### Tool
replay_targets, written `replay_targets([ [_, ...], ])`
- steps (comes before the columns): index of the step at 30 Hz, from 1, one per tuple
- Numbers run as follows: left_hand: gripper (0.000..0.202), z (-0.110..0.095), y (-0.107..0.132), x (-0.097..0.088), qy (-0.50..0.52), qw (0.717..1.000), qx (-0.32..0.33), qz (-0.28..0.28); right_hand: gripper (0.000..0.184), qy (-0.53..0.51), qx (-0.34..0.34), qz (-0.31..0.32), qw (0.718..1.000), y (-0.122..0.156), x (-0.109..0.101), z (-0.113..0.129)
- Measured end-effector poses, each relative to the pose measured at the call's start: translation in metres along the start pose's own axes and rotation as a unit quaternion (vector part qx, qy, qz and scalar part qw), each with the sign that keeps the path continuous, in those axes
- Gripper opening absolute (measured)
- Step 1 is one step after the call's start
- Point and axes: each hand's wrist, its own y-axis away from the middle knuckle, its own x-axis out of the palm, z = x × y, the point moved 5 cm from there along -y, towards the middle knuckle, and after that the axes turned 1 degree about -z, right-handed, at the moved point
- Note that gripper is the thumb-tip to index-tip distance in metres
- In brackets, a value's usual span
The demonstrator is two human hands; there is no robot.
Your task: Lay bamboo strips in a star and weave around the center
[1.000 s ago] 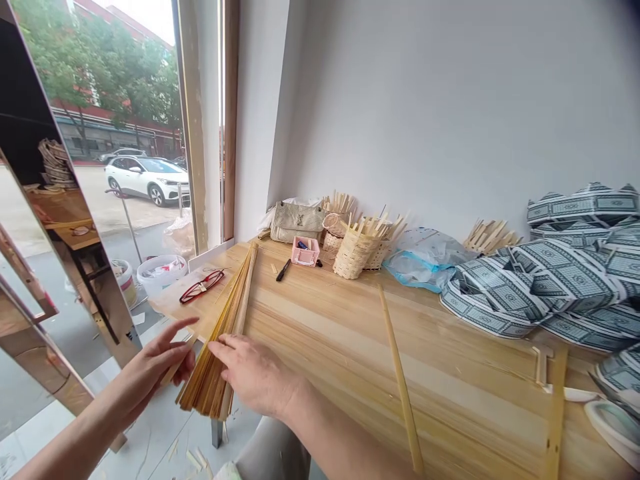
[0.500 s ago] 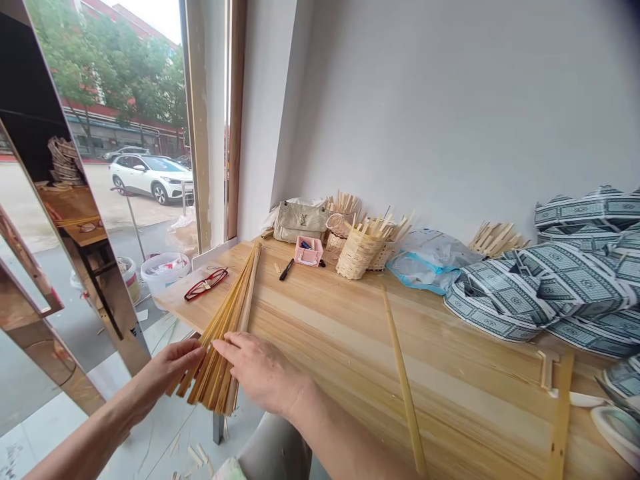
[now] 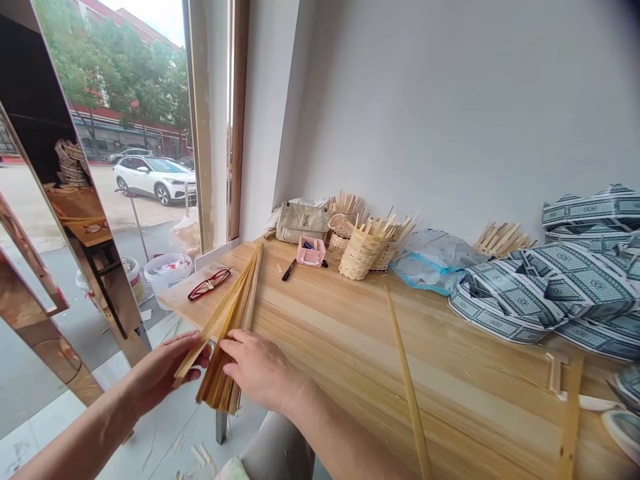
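A fanned bundle of thin bamboo strips point(image 3: 223, 363) lies over the table's left edge, its far ends gathered and its near ends hanging past the wood. My left hand point(image 3: 170, 367) is closed around a few pale strips point(image 3: 200, 343) parted from the bundle's left side. On the bundle's right side rests my right hand point(image 3: 263, 367), its fingers bent against the strips; some fingertips are hidden. A single long bamboo strip point(image 3: 406, 380) lies apart to the right on the tabletop point(image 3: 325, 333).
Red glasses point(image 3: 210, 283), a black marker point(image 3: 289, 270) and a pink box point(image 3: 311, 252) lie toward the back. Beyond stand a beige handbag point(image 3: 303, 222) and a woven basket point(image 3: 360, 253) of strips. Patterned woven bands point(image 3: 515, 300) pile up at right. A bucket point(image 3: 169, 277) stands on the floor.
My left hand has drawn a few strips leftward, opening a gap from the rest. The remaining strips sit closer together under my right hand. The view has shifted slightly.
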Motion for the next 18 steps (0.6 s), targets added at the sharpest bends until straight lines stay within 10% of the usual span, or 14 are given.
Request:
replay_targets([
  [18, 0.035, -0.008, 0.004, -0.006, -0.219, 0.974, 0.05, -0.036, 0.017, 0.092, -0.025, -0.026, 0.995, -0.002, 0.002, 0.005],
])
